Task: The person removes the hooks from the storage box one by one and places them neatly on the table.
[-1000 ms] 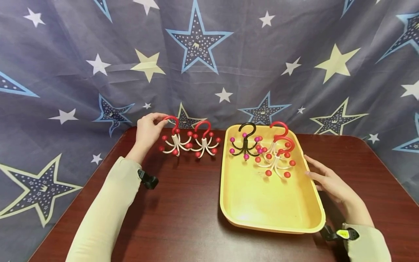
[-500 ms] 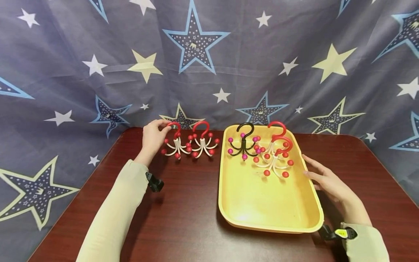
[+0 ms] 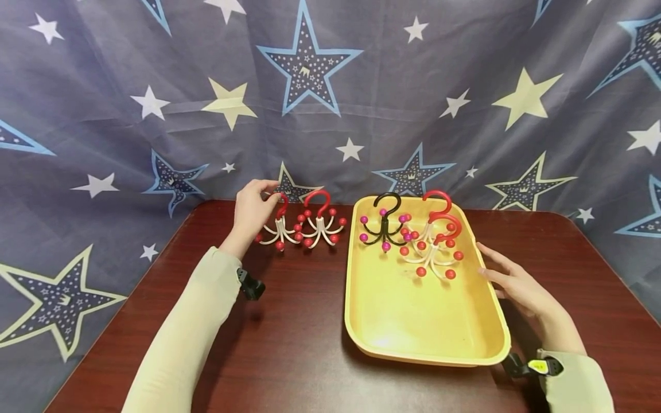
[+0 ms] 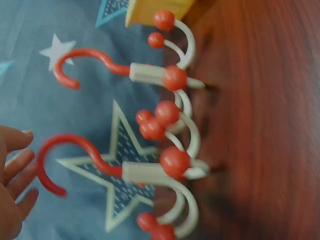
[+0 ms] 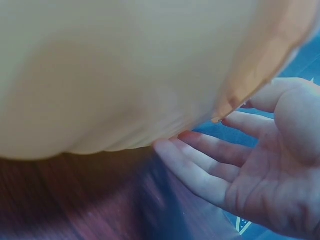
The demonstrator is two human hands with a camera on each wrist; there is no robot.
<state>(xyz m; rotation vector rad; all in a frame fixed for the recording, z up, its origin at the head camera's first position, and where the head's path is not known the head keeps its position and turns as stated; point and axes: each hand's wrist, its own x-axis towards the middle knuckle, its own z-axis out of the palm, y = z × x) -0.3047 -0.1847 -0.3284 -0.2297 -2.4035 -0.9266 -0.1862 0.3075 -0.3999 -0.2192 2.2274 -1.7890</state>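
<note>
Showing, in the head view, the left hand (image 3: 254, 209) beside the leftmost red-hooked hanger (image 3: 280, 229), upright on the table (image 3: 289, 332) next to a matching hanger (image 3: 321, 229), and the right hand (image 3: 524, 287) at the yellow tray (image 3: 413, 321) (containing three more hangers (image 3: 435, 248), red-hooked and black). Showing, from the left wrist, fingers (image 4: 20, 165) parted just beside the hook; from the right wrist, outstretched fingers touching the tray's outer side.

The table (image 3: 289, 321) is of dark reddish-brown colour, with wood grain and a slight shine. Directly on it sits a yellow tray (image 3: 413, 327). To the left of this tray, beside its far part, stands a red-and-white hanger (image 3: 321, 226); a similar hanger (image 3: 280, 227) stands farther left from the tray.
</note>
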